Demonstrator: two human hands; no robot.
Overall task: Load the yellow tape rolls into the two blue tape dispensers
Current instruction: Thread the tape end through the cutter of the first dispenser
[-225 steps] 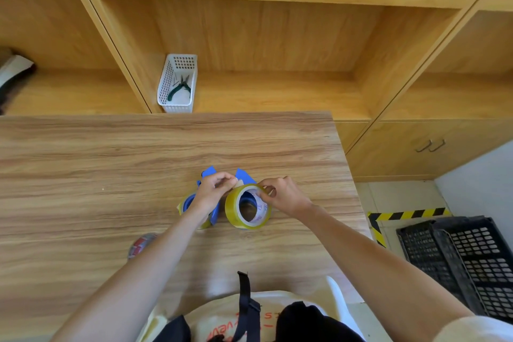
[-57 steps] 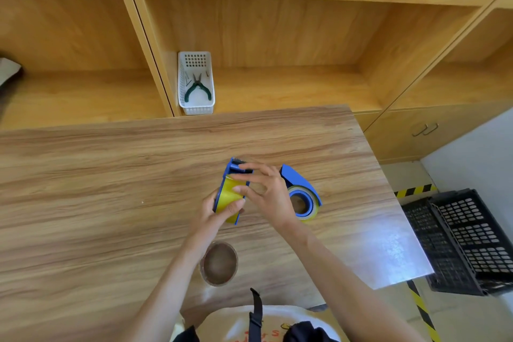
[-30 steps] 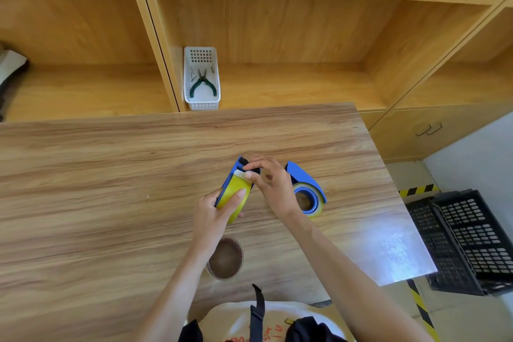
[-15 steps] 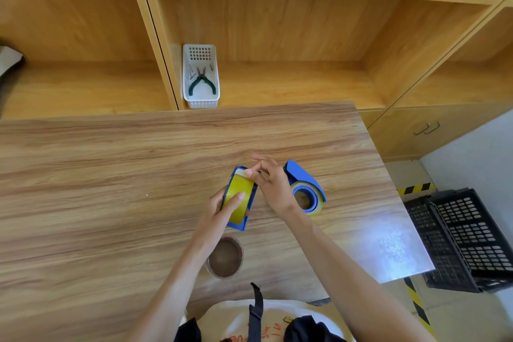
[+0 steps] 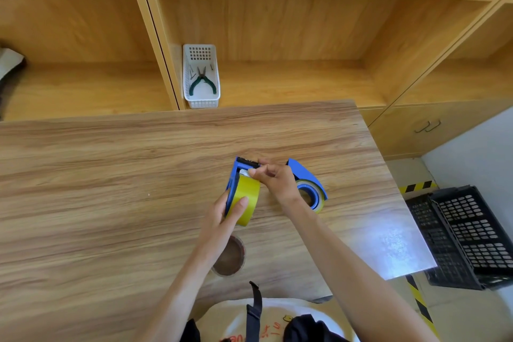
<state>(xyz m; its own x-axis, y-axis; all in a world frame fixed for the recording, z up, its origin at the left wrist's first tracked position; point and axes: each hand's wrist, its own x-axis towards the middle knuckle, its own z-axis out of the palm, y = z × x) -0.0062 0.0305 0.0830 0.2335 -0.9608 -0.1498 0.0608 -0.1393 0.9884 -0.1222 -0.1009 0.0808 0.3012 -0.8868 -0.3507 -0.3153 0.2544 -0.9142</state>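
Yellow tape rolls are both sitting in blue dispensers now, as far as we are seeing. Our left hand [image 5: 222, 216] is gripping the nearer dispenser [image 5: 235, 183] with its yellow roll [image 5: 245, 200], thumb pressing on the tape face, holding it just above the tabletop [image 5: 111, 189]. Our right hand [image 5: 273, 179] is pinching the loose tape end up by the black toothed cutter [image 5: 247, 161], fingers closed narrow on it. The second dispenser [image 5: 306, 175] is lying on the tabletop just to the right, its own roll [image 5: 311, 194] already seated inside. We are judging the task nearly finished: what is remaining is drawing this tape end over the cutter and setting the dispenser down. A brownish roll [image 5: 230, 257] is lying near our left wrist, untouched
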